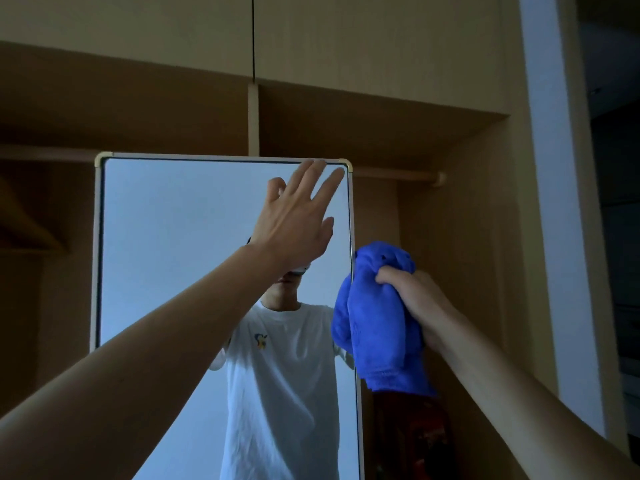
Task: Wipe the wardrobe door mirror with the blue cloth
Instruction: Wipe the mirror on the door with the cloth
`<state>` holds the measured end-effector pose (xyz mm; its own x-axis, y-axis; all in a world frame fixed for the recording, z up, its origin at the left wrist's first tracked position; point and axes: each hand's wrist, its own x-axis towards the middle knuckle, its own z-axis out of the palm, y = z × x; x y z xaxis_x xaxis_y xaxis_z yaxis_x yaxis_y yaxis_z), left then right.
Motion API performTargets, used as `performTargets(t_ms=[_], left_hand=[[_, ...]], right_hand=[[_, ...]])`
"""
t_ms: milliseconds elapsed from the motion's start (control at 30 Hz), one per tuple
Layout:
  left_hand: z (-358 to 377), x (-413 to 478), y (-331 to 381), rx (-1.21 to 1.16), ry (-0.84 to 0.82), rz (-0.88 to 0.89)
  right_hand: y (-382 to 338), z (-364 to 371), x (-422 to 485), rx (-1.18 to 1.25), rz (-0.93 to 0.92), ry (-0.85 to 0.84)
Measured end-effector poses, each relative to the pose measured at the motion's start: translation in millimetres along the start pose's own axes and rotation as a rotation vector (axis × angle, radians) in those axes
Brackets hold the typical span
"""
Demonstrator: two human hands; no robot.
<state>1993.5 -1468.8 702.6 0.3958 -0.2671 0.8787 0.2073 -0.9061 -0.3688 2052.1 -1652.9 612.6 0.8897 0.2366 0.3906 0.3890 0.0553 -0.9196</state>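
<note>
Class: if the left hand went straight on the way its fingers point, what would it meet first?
Most likely the mirror, near its top right frame corner; the left hand points up at it. Depth is unclear, so it may already touch.

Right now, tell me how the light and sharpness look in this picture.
Head view: dim, bluish light; the mirror is the brightest area, without hard glare; the wardrobe shelves sit in deep shadow; the left hand and blue cloth look slightly soft.
</note>
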Motion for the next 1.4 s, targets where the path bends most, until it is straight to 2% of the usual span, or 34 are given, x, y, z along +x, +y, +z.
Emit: performTargets(t_ms=[200, 600, 733, 1067, 1267, 1400], left_hand=[[-9.2, 10.9, -14.1, 0.008, 0.045, -0.090], [-17.5, 23.9, -15.8, -0.125, 0.040, -0.177], [-16.3, 24.3, -14.7, -0.143, 0.060, -0.191], [-17.2, 23.3, -16.9, -0.159, 0.061, -0.192], [-17.5, 24.3, -18.0, -0.207, 0.057, -0.211], [-17.1, 24.0, -15.8, -0.232, 0.067, -0.217]], right_hand=[[4.0, -1.5, 4.1, -0.017, -0.022, 0.028], [-100.6, 10.4, 37.5, 0.147, -0.158, 0.109], [-114.7, 10.2, 44.2, 0.169, -0.197, 0.117], [-85.0, -6.8, 43.1, -0.007, -0.167, 0.050], [-117.3, 0.7, 49.2, 0.003, -0.253, 0.120], [-144.3, 2.2, 57.3, -0.141, -0.344, 0.163]])
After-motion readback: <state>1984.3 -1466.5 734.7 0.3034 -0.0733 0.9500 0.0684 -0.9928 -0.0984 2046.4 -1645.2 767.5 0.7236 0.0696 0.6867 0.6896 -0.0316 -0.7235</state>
